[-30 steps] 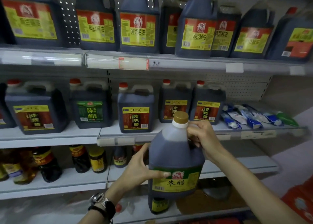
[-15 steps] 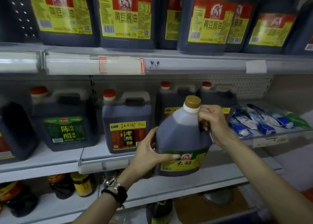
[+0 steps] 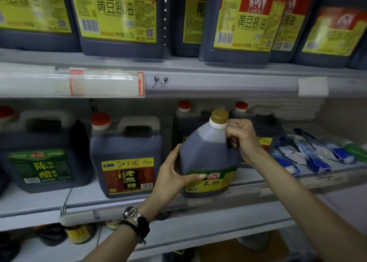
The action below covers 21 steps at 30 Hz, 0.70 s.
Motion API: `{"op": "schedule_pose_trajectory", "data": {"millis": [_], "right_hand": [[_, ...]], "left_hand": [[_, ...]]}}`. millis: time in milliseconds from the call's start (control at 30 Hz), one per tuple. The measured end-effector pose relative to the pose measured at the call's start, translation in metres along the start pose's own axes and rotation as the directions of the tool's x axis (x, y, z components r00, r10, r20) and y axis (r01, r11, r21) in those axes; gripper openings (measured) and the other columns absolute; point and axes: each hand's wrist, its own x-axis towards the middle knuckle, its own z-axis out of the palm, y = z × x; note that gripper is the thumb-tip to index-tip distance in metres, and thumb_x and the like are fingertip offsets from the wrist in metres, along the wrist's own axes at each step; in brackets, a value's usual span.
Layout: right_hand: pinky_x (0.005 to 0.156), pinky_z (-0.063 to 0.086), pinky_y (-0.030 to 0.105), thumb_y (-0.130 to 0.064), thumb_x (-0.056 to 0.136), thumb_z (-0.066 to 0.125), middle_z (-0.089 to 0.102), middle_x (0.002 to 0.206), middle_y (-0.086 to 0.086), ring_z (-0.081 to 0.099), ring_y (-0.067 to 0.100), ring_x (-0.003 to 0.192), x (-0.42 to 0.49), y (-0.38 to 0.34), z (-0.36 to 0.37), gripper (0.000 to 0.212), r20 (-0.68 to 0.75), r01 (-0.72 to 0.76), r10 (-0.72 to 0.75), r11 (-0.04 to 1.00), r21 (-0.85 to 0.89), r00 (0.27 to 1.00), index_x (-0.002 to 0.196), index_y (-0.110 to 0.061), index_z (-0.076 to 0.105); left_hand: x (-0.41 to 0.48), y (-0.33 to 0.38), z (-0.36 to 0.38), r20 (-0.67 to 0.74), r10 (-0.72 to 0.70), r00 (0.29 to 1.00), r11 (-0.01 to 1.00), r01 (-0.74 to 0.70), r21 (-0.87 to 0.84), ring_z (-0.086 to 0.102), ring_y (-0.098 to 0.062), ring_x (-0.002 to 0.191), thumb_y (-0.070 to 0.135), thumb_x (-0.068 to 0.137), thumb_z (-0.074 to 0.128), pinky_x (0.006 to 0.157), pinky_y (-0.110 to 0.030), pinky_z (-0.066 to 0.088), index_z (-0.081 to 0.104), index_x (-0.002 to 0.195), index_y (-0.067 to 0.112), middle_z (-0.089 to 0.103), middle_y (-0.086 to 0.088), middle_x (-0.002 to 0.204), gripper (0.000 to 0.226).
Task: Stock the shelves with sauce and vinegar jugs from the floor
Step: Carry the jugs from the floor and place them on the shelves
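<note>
The gold-capped vinegar jug [image 3: 208, 156] is upright at the front edge of the middle shelf [image 3: 39, 204], just right of a red-capped jug [image 3: 127, 158]. The left hand [image 3: 172, 174] grips its side, thumb across the label. The right hand [image 3: 245, 138] has its fingers [image 3: 236, 129] curled round the handle. Blue packets [image 3: 309, 156] lie further right.

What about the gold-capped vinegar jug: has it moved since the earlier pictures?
Yes. The gold-capped vinegar jug rose: its base hung well below the middle shelf a second ago, and is now about level with that shelf's front edge.
</note>
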Motion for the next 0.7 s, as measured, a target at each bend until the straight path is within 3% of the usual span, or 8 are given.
{"op": "schedule_pose_trajectory", "data": {"millis": [100,233,400,500,567,600,700], "right_hand": [[0.041,0.027,0.013,-0.005,0.060,0.051,0.038,0.038,-0.011,0.034,0.000,0.040,0.013,0.008,-0.007,0.025,0.044,0.031,-0.032,0.999,0.024,0.999,0.039,-0.018,0.046],[0.043,0.031,0.013,-0.023,0.053,0.060,0.042,0.041,-0.010,0.038,0.001,0.043,0.022,0.026,-0.014,0.018,0.028,0.022,-0.025,0.997,0.079,0.999,0.052,-0.010,0.048],[0.053,0.043,0.015,-0.011,0.067,0.056,0.059,0.052,-0.008,0.056,0.003,0.056,0.030,0.051,-0.022,0.010,0.045,-0.014,0.008,0.990,0.138,0.999,0.061,-0.003,0.056],[0.056,0.044,0.017,-0.017,0.064,0.061,0.061,0.055,-0.006,0.058,0.005,0.060,0.034,0.055,-0.024,0.015,0.035,-0.031,0.026,0.990,0.136,0.999,0.060,-0.004,0.058],[0.053,0.042,0.013,-0.006,0.072,0.059,0.059,0.051,-0.008,0.056,0.002,0.055,0.039,0.055,-0.024,0.016,0.052,-0.055,0.047,0.986,0.155,0.998,0.057,-0.005,0.056],[0.050,0.040,0.011,0.003,0.077,0.054,0.057,0.047,-0.010,0.053,-0.002,0.050,0.042,0.056,-0.023,0.026,0.039,-0.070,0.064,0.986,0.154,0.997,0.054,-0.008,0.055],[0.046,0.033,0.011,0.006,0.084,0.048,0.050,0.041,-0.013,0.047,-0.002,0.043,0.052,0.064,-0.023,0.040,-0.043,-0.169,0.174,0.981,0.098,0.984,0.052,-0.018,0.051]], "left_hand": [[0.013,-0.003,0.006,-0.048,-0.002,0.999,1.000,0.002,0.013,0.048,0.022,0.103,0.012,0.064,0.084,0.079,-0.005,0.045,0.036,0.113,0.049,0.047,0.032,0.115,0.078],[0.023,-0.010,0.012,-0.063,-0.026,0.998,0.999,0.029,0.039,0.045,0.021,0.105,0.016,0.065,0.084,0.083,-0.002,0.043,0.030,0.128,0.041,0.045,0.033,0.119,0.088],[0.031,-0.016,0.018,-0.084,-0.047,0.995,0.995,0.054,0.088,0.046,0.015,0.101,0.013,0.065,0.084,0.076,0.002,0.040,0.029,0.133,0.032,0.041,0.033,0.114,0.089],[0.038,-0.017,0.018,-0.092,-0.065,0.994,0.992,0.074,0.105,0.046,0.005,0.111,0.018,0.062,0.085,0.078,0.001,0.041,0.033,0.138,0.025,0.045,0.027,0.117,0.092],[0.043,-0.020,0.018,-0.093,-0.076,0.993,0.990,0.086,0.109,0.049,-0.004,0.119,0.028,0.057,0.085,0.084,-0.005,0.045,0.037,0.139,0.019,0.050,0.019,0.125,0.096],[0.045,-0.021,0.018,-0.097,-0.085,0.992,0.990,0.095,0.106,0.050,-0.007,0.120,0.030,0.055,0.085,0.086,-0.009,0.048,0.038,0.140,0.016,0.052,0.013,0.128,0.098],[0.050,-0.023,0.018,-0.123,-0.110,0.986,0.989,0.121,0.084,0.053,-0.006,0.114,0.018,0.060,0.085,0.085,-0.012,0.050,0.037,0.141,0.011,0.053,0.003,0.129,0.095]]}}
